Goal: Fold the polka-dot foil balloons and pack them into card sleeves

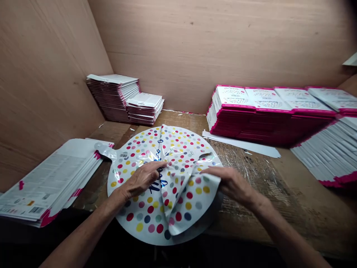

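The right hand pinches a round, white, polka-dotted foil balloon; the left hand, grip unclear, touches its blue script. Beyond the right, pink-and-white cardboard cartons read "prim…".

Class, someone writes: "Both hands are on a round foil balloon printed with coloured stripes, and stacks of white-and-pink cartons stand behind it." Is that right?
Not quite: the print is wrong. The head view shows the round foil balloon covered in coloured dots, not stripes. The left hand and right hand are indeed on it, with the carton stacks behind.
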The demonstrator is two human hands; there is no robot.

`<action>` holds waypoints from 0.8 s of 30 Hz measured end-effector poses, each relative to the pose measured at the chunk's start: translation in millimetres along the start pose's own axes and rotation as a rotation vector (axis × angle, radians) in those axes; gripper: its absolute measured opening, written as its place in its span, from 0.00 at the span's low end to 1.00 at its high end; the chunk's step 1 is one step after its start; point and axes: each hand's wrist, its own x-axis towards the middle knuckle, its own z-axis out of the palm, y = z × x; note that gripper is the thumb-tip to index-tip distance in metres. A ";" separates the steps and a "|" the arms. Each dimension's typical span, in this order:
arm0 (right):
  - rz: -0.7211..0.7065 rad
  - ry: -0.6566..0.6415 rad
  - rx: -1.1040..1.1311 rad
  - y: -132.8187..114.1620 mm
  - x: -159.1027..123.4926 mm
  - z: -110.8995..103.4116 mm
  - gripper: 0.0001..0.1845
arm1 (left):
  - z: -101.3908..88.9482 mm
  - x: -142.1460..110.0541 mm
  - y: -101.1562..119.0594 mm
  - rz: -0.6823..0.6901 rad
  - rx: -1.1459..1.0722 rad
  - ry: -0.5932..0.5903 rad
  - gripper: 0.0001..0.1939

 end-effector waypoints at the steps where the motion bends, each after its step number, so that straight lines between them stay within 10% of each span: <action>1: 0.106 -0.055 0.049 3.5 20.6 -11.3 0.15 | 0.3 1.0 -3.0 -0.012 -0.028 -0.004 0.50; 7: 0.580 0.014 0.355 42.4 104.3 -33.5 0.24 | 4.8 21.0 11.1 -0.398 0.000 0.258 0.22; 13: 0.600 0.426 0.420 70.8 35.4 10.4 0.31 | 6.3 53.0 -0.8 -0.668 0.037 0.381 0.12; 19: 0.716 0.467 -0.073 93.5 28.9 36.9 0.27 | 13.6 57.3 -3.5 -0.652 0.147 0.479 0.24; 24: 0.714 0.434 -0.149 81.9 33.7 33.1 0.20 | 26.8 57.8 4.1 -0.203 0.577 0.496 0.26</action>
